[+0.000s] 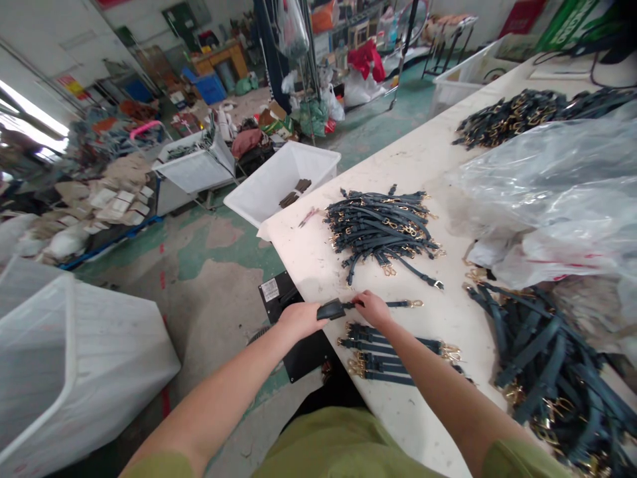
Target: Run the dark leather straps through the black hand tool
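Observation:
A dark blue strap with a gold snap hook at its right end is stretched across the table's near edge. My left hand is closed at its left end, around a wider dark piece whose kind I cannot make out. Closer to the middle, my right hand pinches the strap, and its fingertips hide part of it. Just below my right hand lies a row of similar straps with gold hooks. Beyond both hands is a heap of dark straps with gold buckles and hooks.
On the right of the white table lie a larger strap pile, clear plastic bags and another pile. A white bin touches the table's far left corner. Large white bins stand on the floor at left.

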Demonstrator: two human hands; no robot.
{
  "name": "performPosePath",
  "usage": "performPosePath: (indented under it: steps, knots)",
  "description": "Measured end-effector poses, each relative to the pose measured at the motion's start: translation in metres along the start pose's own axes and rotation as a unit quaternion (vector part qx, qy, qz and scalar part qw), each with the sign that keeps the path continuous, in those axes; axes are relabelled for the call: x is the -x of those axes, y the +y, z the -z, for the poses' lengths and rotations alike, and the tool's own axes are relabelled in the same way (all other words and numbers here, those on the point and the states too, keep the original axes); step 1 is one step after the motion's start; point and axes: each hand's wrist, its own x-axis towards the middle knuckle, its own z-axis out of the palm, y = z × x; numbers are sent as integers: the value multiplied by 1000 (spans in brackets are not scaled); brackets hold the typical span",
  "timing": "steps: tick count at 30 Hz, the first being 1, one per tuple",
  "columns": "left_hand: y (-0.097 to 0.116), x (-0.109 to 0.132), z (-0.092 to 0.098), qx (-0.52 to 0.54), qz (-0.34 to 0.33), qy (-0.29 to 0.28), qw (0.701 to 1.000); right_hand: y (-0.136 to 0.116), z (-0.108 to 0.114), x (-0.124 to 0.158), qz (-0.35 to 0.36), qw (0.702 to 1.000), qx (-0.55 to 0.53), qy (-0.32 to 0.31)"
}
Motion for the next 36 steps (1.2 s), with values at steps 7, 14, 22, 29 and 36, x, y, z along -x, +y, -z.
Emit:
performPosePath:
  steps: [7, 14, 22, 29, 36]
  knots:
    - [4, -14, 3, -31, -16, 0, 999, 2, -3, 0, 4, 1000, -12, 12]
    - [14, -29, 10, -48, -35, -2, 998, 3, 2, 0, 1, 1000, -1, -6]
    - [22, -28, 17, -48, -24, -14, 998, -1, 7, -1, 3, 1000, 3, -7]
    - [-17, 5, 12, 56, 17, 6, 998, 27, 14, 42, -10, 998, 54, -37]
    - [-19, 14, 1, 128, 32, 7, 991, 49, 45, 37, 26, 993, 86, -78]
